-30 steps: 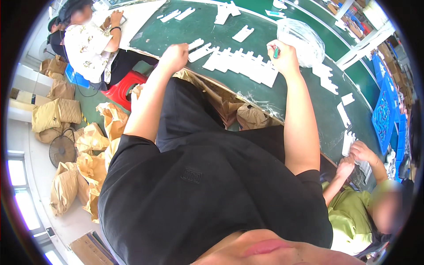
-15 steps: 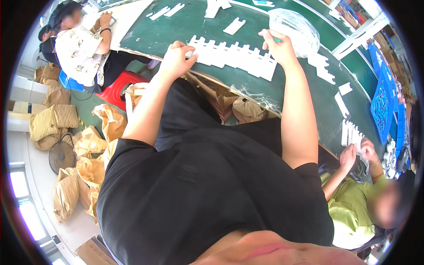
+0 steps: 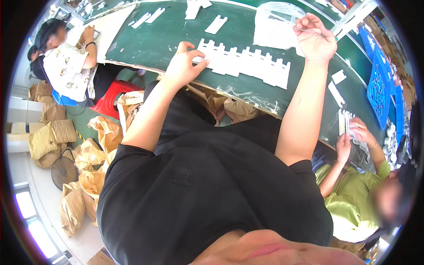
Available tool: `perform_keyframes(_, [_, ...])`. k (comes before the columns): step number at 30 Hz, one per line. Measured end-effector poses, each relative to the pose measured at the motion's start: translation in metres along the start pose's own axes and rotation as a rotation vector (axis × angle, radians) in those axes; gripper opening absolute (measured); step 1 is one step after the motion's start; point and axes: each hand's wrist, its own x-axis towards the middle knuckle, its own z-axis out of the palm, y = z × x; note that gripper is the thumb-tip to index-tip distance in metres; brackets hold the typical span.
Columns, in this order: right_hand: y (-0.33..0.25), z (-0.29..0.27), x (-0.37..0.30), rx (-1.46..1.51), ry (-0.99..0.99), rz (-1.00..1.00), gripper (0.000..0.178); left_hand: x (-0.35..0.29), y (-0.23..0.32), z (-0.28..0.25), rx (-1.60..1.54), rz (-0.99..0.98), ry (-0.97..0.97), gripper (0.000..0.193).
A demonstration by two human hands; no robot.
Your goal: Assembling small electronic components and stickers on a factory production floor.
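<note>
A row of white plastic pieces (image 3: pixel 243 62) with small upright tabs lies side by side along the near edge of the green table. At its left end, the thumb and forefinger of my left hand (image 3: pixel 183 66) pinch the end piece. My right hand (image 3: pixel 315 42) is raised above the table, right of the row, palm turned up. Its fingers are curled around a thin, light-coloured strand or rod (image 3: pixel 309 31), with a bit of green (image 3: pixel 336 39) showing by the thumb. What exactly it is cannot be made out.
Behind the row lies a clear plastic bag (image 3: pixel 274 26) with white pieces. Loose white pieces (image 3: pixel 216 24) lie farther back. A co-worker in green (image 3: pixel 353 198) handles white pieces at right; another person (image 3: pixel 68 62) sits at left. A blue tray (image 3: pixel 379 84) stands far right.
My right hand has moved from above the row's right end up and to the right, turning its palm upward. My left hand stays at the row's left end. My view has shifted slightly.
</note>
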Motion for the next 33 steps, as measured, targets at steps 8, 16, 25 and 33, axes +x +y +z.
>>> perform_keyframes(8, [-0.005,0.011,-0.012,0.137,0.064,-0.052,0.036,0.035,0.04,0.013,0.052,0.346,0.253,0.023])
perform_keyframes(16, [-0.014,0.005,-0.015,0.211,-0.11,0.019,0.035,0.149,0.134,-0.017,-0.293,0.653,0.043,0.017])
perform_keyframes(25, [-0.009,0.001,-0.012,0.224,-0.089,0.009,0.035,0.135,0.077,-0.028,-0.416,0.355,-0.019,0.011])
perform_keyframes(33, [-0.016,-0.011,-0.017,0.325,0.088,-0.113,0.025,-0.034,0.195,-0.15,-1.177,0.837,-0.392,0.008])
